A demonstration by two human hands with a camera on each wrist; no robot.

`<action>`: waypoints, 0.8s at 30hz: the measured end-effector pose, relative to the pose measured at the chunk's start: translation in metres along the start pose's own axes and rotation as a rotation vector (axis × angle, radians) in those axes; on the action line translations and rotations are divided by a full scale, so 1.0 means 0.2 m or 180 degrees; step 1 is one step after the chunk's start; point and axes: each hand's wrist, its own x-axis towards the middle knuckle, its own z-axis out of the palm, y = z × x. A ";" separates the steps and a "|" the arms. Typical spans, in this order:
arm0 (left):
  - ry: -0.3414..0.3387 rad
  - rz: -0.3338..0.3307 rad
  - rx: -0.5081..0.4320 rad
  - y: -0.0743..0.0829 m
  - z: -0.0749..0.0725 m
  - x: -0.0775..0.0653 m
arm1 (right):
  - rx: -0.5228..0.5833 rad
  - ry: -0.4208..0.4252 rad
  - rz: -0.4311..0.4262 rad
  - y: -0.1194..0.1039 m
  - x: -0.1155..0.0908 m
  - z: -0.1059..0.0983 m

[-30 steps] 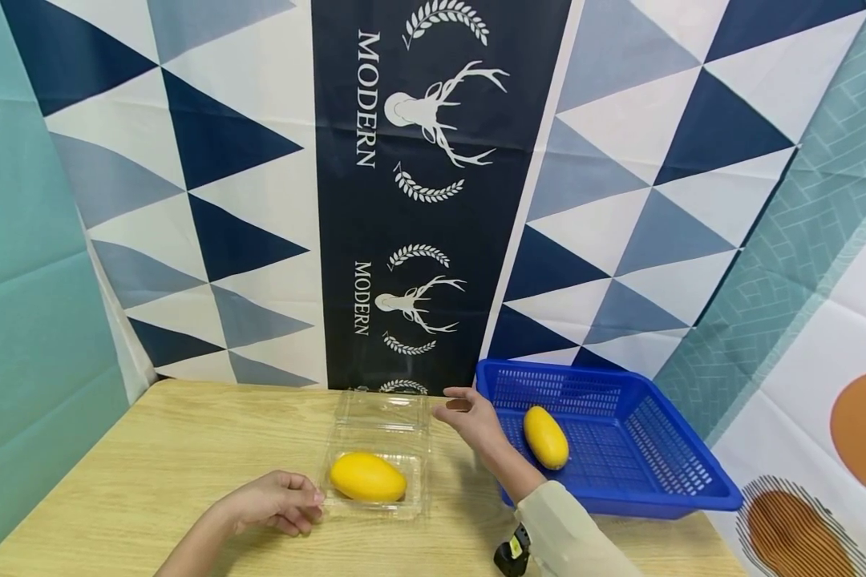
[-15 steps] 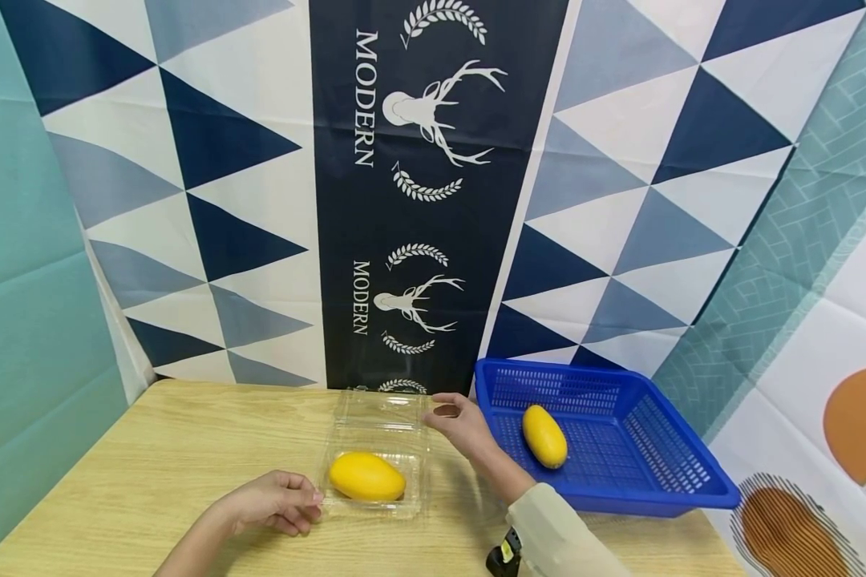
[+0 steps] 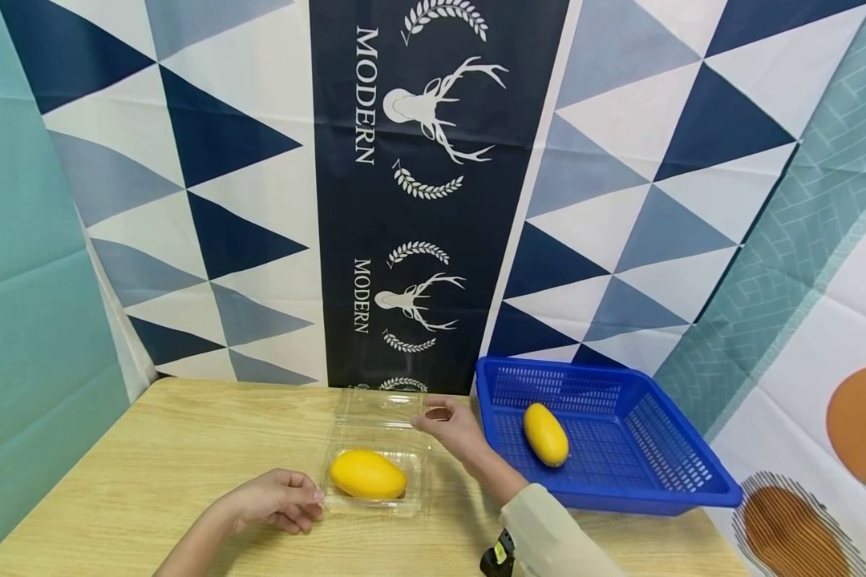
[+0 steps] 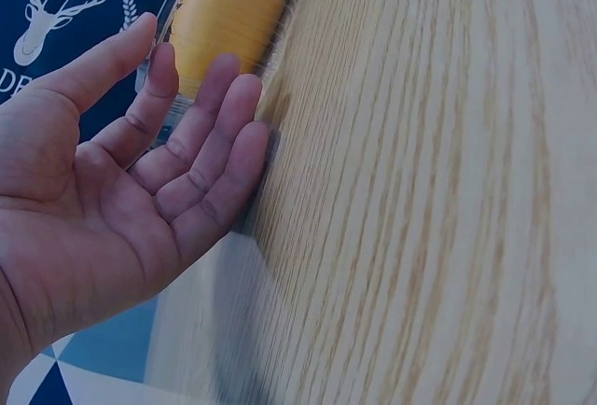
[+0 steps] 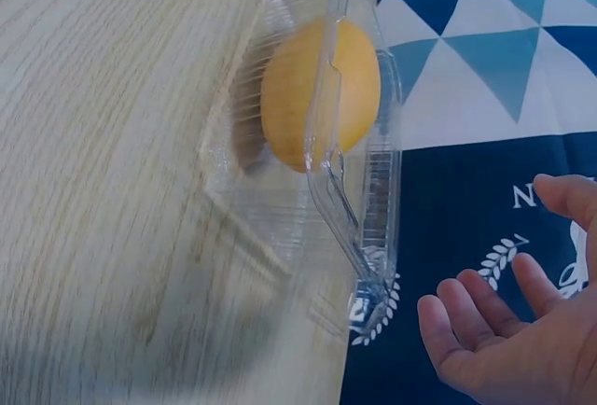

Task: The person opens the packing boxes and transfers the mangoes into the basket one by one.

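Observation:
A clear plastic clamshell box point(image 3: 413, 501) stands on the table with its lid point(image 3: 382, 409) raised at the back. Inside its base lies a yellow oval fruit point(image 3: 368, 474), which looks like a mango. At the box's front left rim, my left hand point(image 3: 277, 501) pinches the edge between thumb and index finger; the other fingers curve loosely in the left wrist view. My right hand point(image 3: 453, 433) is beside the lid's right edge, its fingers point(image 5: 462, 316) relaxed and apart, holding nothing. Whether a fingertip touches the lid I cannot tell.
To the right stands a blue plastic basket point(image 3: 664, 433), with a second yellow fruit point(image 3: 546, 435) lying in it. The wooden table point(image 3: 209, 441) meets a patterned cloth point(image 3: 418, 200) at the back. Under my right sleeve shows a black wrist device point(image 3: 498, 557).
My right hand has moved left, away from the basket and closer to the lid's edge. The left hand, the box and both fruits have stayed where they were.

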 end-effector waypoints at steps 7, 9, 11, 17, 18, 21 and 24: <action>0.0010 0.0008 0.0007 0.01 0.00 0.00 | -0.0074 -0.0089 -0.0019 0.02 0.00 0.02; 0.0010 0.0008 0.0004 0.01 0.00 0.00 | -0.0102 -0.0114 -0.0004 0.03 0.00 0.02; 0.0005 0.0012 -0.0004 0.01 0.00 0.00 | -0.0105 -0.0133 -0.0003 0.03 0.00 0.03; 0.0001 0.0017 -0.0014 0.00 0.00 0.00 | -0.0074 -0.0204 0.0003 0.05 0.00 0.06; 0.0005 0.0015 -0.0013 0.00 0.00 0.00 | -0.0076 -0.0213 0.0003 0.05 0.00 0.06; 0.0013 0.0015 -0.0008 -0.01 0.00 0.00 | -0.0100 -0.0253 0.0004 0.05 0.00 0.07; 0.0011 0.0021 0.0000 0.00 0.01 0.00 | -0.0118 -0.0290 -0.0003 0.06 0.00 0.08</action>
